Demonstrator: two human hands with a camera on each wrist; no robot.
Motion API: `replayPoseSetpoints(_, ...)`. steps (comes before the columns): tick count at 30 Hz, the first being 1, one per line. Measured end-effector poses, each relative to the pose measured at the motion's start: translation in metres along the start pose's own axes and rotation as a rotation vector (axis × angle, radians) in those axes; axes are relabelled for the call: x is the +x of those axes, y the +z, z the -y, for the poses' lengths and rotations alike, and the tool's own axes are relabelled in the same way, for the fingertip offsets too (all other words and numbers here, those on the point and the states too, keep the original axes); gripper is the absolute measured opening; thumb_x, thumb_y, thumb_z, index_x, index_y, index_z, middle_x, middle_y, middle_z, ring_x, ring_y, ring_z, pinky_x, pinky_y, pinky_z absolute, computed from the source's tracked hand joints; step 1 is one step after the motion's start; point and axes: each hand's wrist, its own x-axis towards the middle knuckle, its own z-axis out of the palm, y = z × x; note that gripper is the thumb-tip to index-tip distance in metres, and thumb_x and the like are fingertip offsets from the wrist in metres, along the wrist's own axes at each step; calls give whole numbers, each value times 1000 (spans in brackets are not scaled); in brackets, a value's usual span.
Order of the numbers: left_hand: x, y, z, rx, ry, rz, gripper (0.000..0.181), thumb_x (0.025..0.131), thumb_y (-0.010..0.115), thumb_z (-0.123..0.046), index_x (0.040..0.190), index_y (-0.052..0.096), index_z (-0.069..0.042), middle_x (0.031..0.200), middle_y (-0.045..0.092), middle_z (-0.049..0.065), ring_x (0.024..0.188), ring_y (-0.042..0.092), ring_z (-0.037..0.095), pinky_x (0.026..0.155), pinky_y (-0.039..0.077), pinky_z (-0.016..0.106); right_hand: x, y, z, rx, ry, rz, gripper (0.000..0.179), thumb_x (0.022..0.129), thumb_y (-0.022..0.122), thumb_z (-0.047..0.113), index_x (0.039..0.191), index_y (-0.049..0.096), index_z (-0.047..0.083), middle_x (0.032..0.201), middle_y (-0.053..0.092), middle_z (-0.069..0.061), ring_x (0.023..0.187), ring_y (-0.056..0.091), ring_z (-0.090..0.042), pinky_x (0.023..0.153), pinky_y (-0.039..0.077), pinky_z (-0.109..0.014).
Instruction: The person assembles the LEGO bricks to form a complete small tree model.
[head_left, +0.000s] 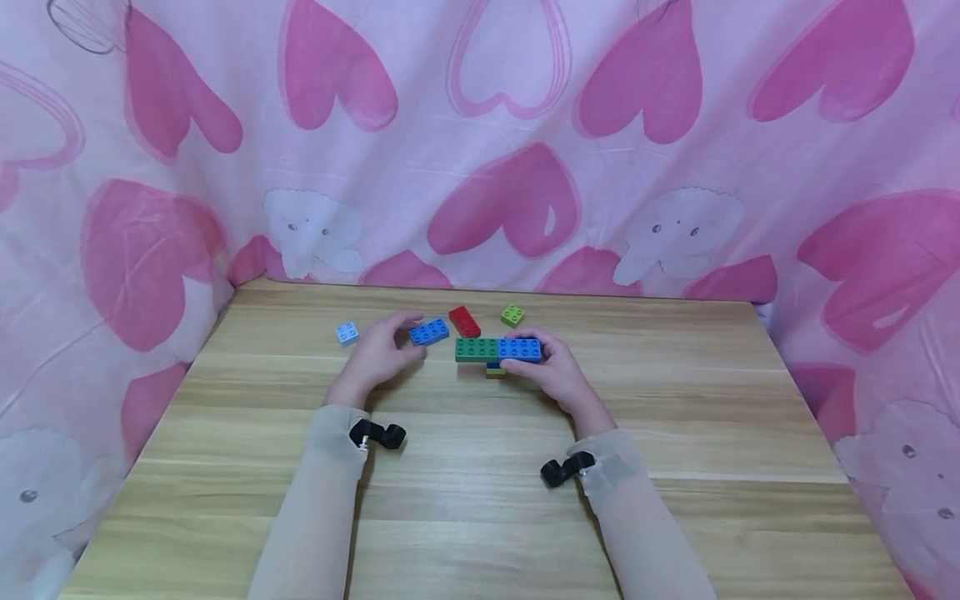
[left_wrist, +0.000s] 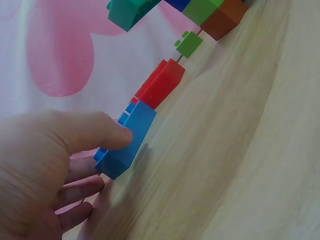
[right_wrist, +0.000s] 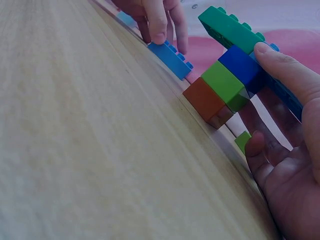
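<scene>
My right hand (head_left: pixel 551 367) grips a brick build by the blue brick (head_left: pixel 519 349) at its top right, thumb in front and fingers behind. A green brick (head_left: pixel 476 350) sits beside that blue one as the top's left half. Beneath them the right wrist view shows a stem of a dark blue brick (right_wrist: pixel 242 67), a lime brick (right_wrist: pixel 225 85) and a brown brick (right_wrist: pixel 207 102), upright close over the table. My left hand (head_left: pixel 378 354) is around the left end of a loose blue brick (head_left: pixel 429 332), its thumb (left_wrist: pixel 117 136) and fingers spread either side of it.
Behind the build lie a red brick (head_left: pixel 464 322) and a small lime brick (head_left: pixel 512 315). A small light blue brick (head_left: pixel 347 333) lies left of my left hand. The wooden table (head_left: pixel 465 500) ends at a pink heart-patterned curtain (head_left: pixel 502 200).
</scene>
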Motion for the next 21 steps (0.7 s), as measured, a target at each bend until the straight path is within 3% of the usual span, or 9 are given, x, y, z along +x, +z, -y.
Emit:
replayPoseSetpoints(3, 1, 1, -1, 4, 30, -4, 52, 100, 81, -20, 149, 67, -15, 152, 63, 10, 139, 58, 34, 119, 47, 55, 0, 0, 1, 2, 5, 0, 50, 92, 92, 28, 136, 72, 19, 140, 66, -9, 125, 63, -31, 103, 56, -39)
replayPoseSetpoints(8, 1, 1, -3, 12, 24, -10, 40, 102, 77, -16, 141, 72, -15, 148, 65, 10, 136, 59, 33, 118, 47, 56, 0, 0, 3, -2, 12, -2, 51, 92, 92, 28, 137, 71, 19, 142, 65, -10, 126, 61, -32, 105, 54, -43)
replayPoseSetpoints(21, -1, -5, -11, -96, 16, -29, 42, 104, 72, -16, 146, 68, -11, 147, 64, 15, 129, 62, 36, 114, 52, 55, -1, 1, 2, 9, 22, -2, 55, 93, 91, 27, 141, 68, 12, 142, 65, -10, 126, 61, -31, 104, 55, -40)
